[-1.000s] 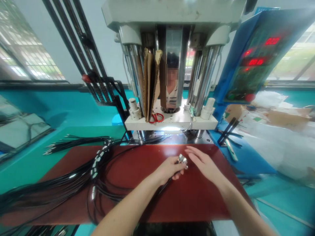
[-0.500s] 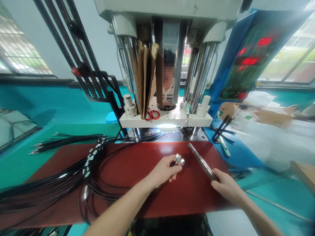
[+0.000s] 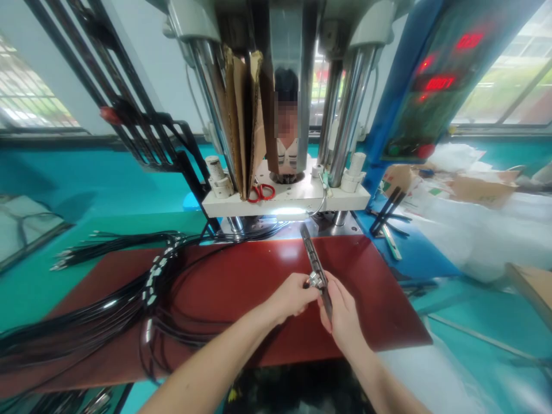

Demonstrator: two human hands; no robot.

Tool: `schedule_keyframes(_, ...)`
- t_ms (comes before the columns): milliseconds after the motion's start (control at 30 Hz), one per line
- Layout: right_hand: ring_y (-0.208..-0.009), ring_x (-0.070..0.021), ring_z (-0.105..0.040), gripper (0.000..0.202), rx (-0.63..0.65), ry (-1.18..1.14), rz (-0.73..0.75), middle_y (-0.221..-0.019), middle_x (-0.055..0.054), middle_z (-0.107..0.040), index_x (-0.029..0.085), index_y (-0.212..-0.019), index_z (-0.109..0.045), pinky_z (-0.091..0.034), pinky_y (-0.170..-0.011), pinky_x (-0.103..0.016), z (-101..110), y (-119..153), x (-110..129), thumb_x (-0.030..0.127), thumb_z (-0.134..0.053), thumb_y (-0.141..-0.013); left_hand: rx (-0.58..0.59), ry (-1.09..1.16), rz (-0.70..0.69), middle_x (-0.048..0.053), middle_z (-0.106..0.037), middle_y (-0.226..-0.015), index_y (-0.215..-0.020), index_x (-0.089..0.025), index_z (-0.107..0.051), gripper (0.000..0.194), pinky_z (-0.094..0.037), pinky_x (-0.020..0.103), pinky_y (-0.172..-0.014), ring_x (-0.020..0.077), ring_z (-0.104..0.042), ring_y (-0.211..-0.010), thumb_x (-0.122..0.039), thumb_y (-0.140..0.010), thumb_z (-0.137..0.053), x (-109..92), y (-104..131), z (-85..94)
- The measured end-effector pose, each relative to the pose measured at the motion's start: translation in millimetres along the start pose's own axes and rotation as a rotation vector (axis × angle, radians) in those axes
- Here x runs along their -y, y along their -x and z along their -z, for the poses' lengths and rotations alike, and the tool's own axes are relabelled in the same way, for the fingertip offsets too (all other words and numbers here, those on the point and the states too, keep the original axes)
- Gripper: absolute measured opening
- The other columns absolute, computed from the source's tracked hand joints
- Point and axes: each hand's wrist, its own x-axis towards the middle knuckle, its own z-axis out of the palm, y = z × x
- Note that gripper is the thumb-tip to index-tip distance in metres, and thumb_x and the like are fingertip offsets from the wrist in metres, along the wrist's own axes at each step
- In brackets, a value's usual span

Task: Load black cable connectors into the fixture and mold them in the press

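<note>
Near the middle of the red-brown work board, my left hand is closed on small shiny metal connectors. My right hand wraps round a long, narrow metal bar, which is tilted with its far end toward the machine. The connectors are right against the bar's side; whether any sit in it I cannot tell. On the left of the board lies a bundle of black cables, with pale metallic pieces along part of it.
A press with steel columns stands behind the board, with red-handled scissors and cardboard on its plate. At right are a blue control box with red digits and white plastic bags.
My right hand has lifted the metal bar off the board and brought it left to the connectors in my left hand. The view has shifted slightly.
</note>
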Motion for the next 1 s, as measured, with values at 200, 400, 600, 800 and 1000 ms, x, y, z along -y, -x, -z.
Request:
schedule_keyframes(200, -0.028, -0.0061, -0.031, 0.047, -0.060, 0.090, 0.044, -0.045, 0.007, -0.043, 0.015, -0.118, -0.047, -0.023, -0.027, -0.019, -2, 3, -2, 0.047, -0.044, -0.083, 0.084, 0.142, 0.103, -0.006, -0.040, -0.047, -0.072, -0.014, -0.052, 0.019, -0.020, 0.015, -0.031, 0.0043, -0.033, -0.036, -0.031, -0.065, -0.055, 14, -6, 2.1)
schedule_keyframes(400, -0.029, -0.0077, -0.031, 0.044, -0.068, 0.197, 0.082, -0.041, 0.008, -0.039, 0.014, -0.119, -0.046, -0.026, -0.030, -0.020, -8, 8, 4, 0.041, -0.041, -0.085, 0.114, 0.210, 0.114, -0.007, -0.038, -0.044, -0.070, -0.014, -0.051, 0.020, -0.015, 0.015, -0.031, 0.0025, -0.029, -0.033, -0.031, -0.063, -0.060, 17, -8, 6.4)
schedule_keyframes(600, -0.030, -0.0081, -0.033, 0.041, -0.080, 0.221, 0.067, -0.043, 0.008, -0.040, 0.016, -0.118, -0.047, -0.027, -0.030, -0.020, -10, 8, 3, 0.040, -0.040, -0.085, 0.171, 0.349, 0.139, -0.004, -0.047, -0.051, -0.068, -0.013, -0.053, 0.023, -0.012, 0.016, -0.031, 0.0011, -0.030, -0.033, -0.032, -0.060, -0.063, 13, -10, 8.7)
schedule_keyframes(800, -0.031, -0.0072, -0.033, 0.039, -0.074, 0.205, 0.094, -0.045, 0.007, -0.042, 0.016, -0.118, -0.046, -0.028, -0.031, -0.019, -9, 7, 2, 0.038, -0.040, -0.086, 0.124, 0.305, 0.130, -0.002, -0.048, -0.053, -0.069, -0.012, -0.056, 0.021, -0.013, 0.015, -0.030, 0.0019, -0.033, -0.034, -0.028, -0.058, -0.064, 13, -11, 9.3)
schedule_keyframes(1000, -0.031, -0.0071, -0.031, 0.041, -0.065, 0.229, 0.087, -0.043, 0.008, -0.040, 0.015, -0.120, -0.044, -0.027, -0.030, -0.018, -8, 6, -1, 0.038, -0.040, -0.087, 0.063, 0.317, 0.098, -0.004, -0.045, -0.048, -0.067, -0.013, -0.054, 0.017, -0.013, 0.015, -0.029, 0.0031, -0.033, -0.033, -0.025, -0.060, -0.062, 16, -8, 5.2)
